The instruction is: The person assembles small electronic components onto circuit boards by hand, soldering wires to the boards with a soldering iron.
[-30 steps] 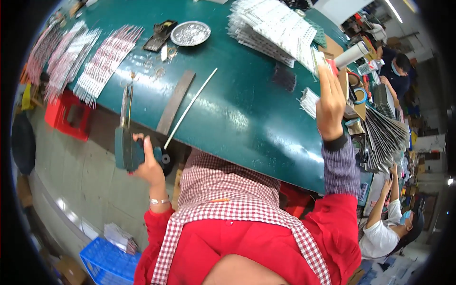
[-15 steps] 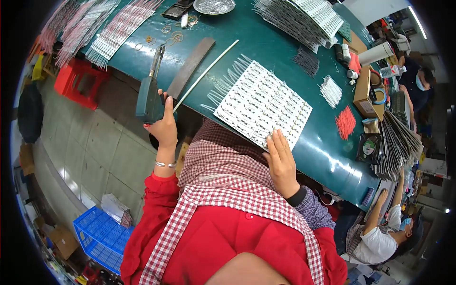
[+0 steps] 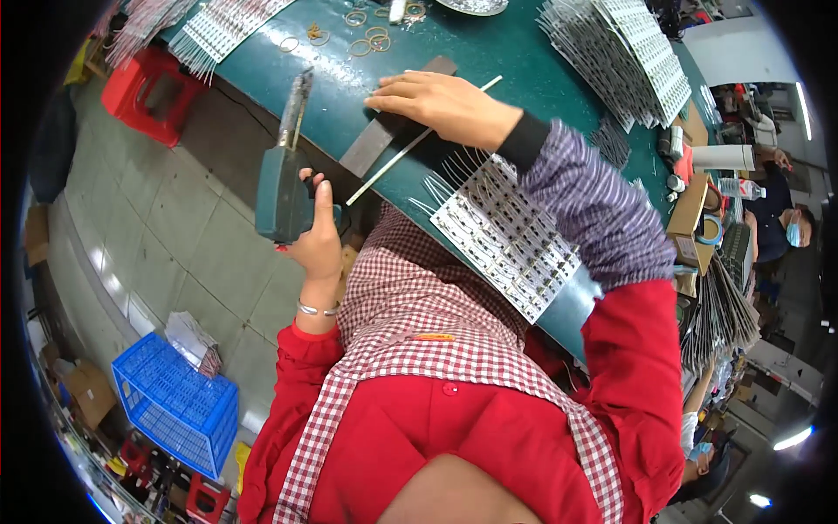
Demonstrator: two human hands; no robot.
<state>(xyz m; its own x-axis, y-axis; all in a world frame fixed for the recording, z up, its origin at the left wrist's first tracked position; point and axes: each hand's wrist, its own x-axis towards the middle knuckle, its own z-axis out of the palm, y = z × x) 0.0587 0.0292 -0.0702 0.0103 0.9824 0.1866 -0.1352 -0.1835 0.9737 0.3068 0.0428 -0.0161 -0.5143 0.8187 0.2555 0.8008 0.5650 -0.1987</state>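
My left hand (image 3: 318,234) is closed round the grip of a dark green pistol-grip tool (image 3: 285,196) with a long, stained metal nose. That tool is held off the table's left edge, its nose pointing away from me. Above a dark grey flat bar (image 3: 370,150) lies my right hand (image 3: 445,106), fingers stretched out to the left; whether it touches the bar is hidden. A thin white rod (image 3: 390,165) passes beneath this hand, beside the bar. At the front edge is a white circuit board panel (image 3: 502,240) with rows of small parts and fine wires, partly covered by my right forearm.
Rubber bands (image 3: 375,39) lie on the green table (image 3: 489,52). Stacked wired panels (image 3: 624,65) stand at the far right, near a cardboard box (image 3: 690,229). A red stool (image 3: 148,96) and a blue crate (image 3: 179,406) are at left. Co-workers (image 3: 781,210) are at right.
My right hand has left the circuit board panel and swung up and left over the grey bar. The left hand still holds the green tool. The whole view has shifted slightly.
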